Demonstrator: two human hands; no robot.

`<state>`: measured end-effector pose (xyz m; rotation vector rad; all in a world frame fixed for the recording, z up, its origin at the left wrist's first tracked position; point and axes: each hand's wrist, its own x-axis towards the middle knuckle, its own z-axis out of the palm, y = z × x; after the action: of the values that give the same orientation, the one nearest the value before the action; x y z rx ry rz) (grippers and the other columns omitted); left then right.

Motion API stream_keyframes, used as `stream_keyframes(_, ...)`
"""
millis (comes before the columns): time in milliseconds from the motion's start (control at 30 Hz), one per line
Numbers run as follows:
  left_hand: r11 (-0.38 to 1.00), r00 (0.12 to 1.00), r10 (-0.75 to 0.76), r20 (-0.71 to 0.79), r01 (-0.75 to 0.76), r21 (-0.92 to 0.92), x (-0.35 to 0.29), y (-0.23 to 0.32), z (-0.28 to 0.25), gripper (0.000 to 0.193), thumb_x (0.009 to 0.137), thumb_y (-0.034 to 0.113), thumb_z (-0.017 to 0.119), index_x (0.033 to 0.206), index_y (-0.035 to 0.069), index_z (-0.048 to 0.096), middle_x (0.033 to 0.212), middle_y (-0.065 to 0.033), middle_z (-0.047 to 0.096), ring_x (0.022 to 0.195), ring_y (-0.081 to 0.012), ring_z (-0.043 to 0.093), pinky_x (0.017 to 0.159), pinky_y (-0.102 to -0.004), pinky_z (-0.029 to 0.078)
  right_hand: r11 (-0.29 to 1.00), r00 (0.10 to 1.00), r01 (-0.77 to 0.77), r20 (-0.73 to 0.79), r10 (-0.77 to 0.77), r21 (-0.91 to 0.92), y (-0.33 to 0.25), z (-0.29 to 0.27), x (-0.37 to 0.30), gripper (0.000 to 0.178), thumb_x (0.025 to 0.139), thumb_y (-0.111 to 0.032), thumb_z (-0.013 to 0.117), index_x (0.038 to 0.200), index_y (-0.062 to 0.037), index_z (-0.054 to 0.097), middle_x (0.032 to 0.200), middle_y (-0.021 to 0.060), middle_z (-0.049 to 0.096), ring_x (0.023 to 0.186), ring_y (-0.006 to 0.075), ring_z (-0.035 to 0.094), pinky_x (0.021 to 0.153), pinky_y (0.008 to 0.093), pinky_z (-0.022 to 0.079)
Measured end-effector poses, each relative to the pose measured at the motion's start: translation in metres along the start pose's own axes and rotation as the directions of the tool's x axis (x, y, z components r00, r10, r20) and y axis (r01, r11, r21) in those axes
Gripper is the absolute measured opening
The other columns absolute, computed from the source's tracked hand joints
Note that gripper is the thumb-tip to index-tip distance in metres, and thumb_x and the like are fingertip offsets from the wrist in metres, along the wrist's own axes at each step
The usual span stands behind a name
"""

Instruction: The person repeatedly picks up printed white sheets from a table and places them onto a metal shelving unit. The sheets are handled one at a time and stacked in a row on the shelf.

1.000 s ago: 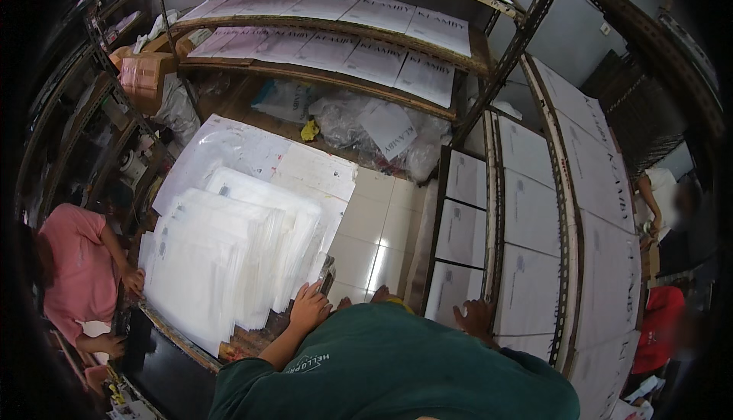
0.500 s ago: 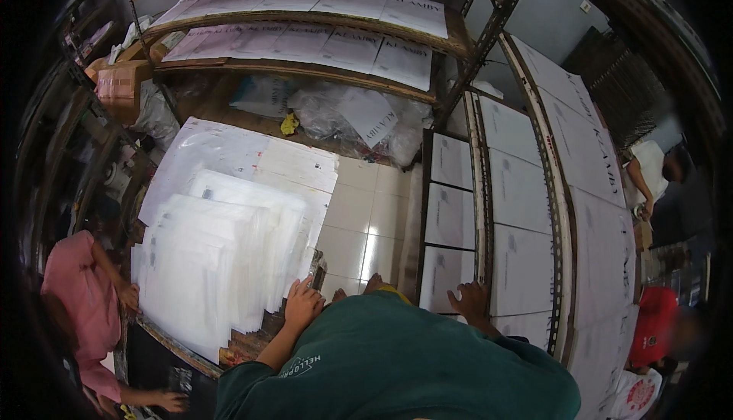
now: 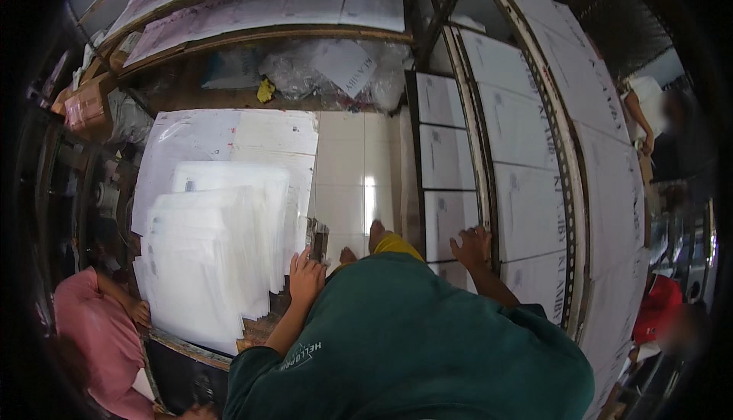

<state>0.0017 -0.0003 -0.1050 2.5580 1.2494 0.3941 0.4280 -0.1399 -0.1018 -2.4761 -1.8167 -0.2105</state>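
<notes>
My left hand (image 3: 307, 276) rests at the right edge of a work table (image 3: 275, 131), its fingers extended and nothing in them. Beside it on the table lies a fanned stack of translucent white plastic bags (image 3: 202, 260). Over to the right, my right hand (image 3: 471, 246) is spread at a low rack. Its fingers are apart, over or touching the edge of a printed white sheet (image 3: 449, 218); exact contact cannot be made out. No object shows in either hand.
Racks with printed white sheets (image 3: 527, 126) run along the right. Shelves of similar sheets (image 3: 305, 4) stand ahead, above crumpled clear plastic (image 3: 294, 72). A cardboard box (image 3: 88, 107) sits at left. A person in pink (image 3: 99, 328) is by the table; others are at far right.
The view has shifted, so the table and racks sit differently in it. My right hand has moved slightly along the rack; my left stays at the table edge.
</notes>
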Motion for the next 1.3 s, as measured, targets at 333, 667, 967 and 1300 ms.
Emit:
stream_keyframes(333,0.997,0.997,0.022,0.08,-0.028,0.074,-0.006,-0.012,0.018,0.012,0.078,0.021,0.059,0.078,0.01,0.064,0.089,-0.0036,0.061,0.123,-0.0235,0.04,0.102,-0.0496,0.027,0.859,0.459,-0.358,0.87,-0.18,0.367,-0.047,0.082,0.038,0.046,0.079,-0.036,0.058,0.12,-0.0137,0.054,0.115,0.0141,0.058,0.109,0.027,0.054,0.091,0.0354,0.044)
stream_keyframes(667,0.998,0.99,-0.068,0.121,0.069,0.0,-0.013,-0.019,0.015,0.021,0.077,0.022,0.053,0.091,0.011,0.064,0.103,-0.0028,0.059,0.128,-0.0224,0.033,0.107,-0.0459,0.022,0.915,0.641,-0.229,0.759,-0.115,0.332,-0.005,0.141,0.196,0.058,0.078,-0.043,0.059,0.119,-0.0032,0.054,0.117,0.0206,0.056,0.109,0.0313,0.053,0.093,0.0379,0.041)
stream_keyframes(967,0.959,0.961,-0.263,-0.085,0.27,0.089,0.002,0.021,0.018,0.013,0.077,0.024,0.059,0.084,0.014,0.062,0.089,-0.0022,0.06,0.114,-0.0222,0.049,0.098,-0.0435,0.034,0.843,0.598,-0.116,0.714,-0.363,0.526,-0.046,0.225,0.335,0.044,0.076,-0.023,0.063,0.113,0.0001,0.057,0.106,0.0221,0.06,0.101,0.0332,0.056,0.088,0.0381,0.042)
stream_keyframes(1300,0.707,0.575,-0.687,-0.444,0.67,-0.227,0.026,0.064,0.033,0.013,0.073,0.021,0.066,0.083,0.014,0.06,0.082,-0.0015,0.057,0.083,-0.0219,0.057,0.07,-0.0331,0.046,0.757,0.472,-0.01,0.67,-0.573,0.654,-0.114,0.19,0.394,0.04,0.081,-0.021,0.064,0.114,-0.0016,0.054,0.082,0.0087,0.058,0.068,0.0156,0.054,0.059,0.0284,0.044)
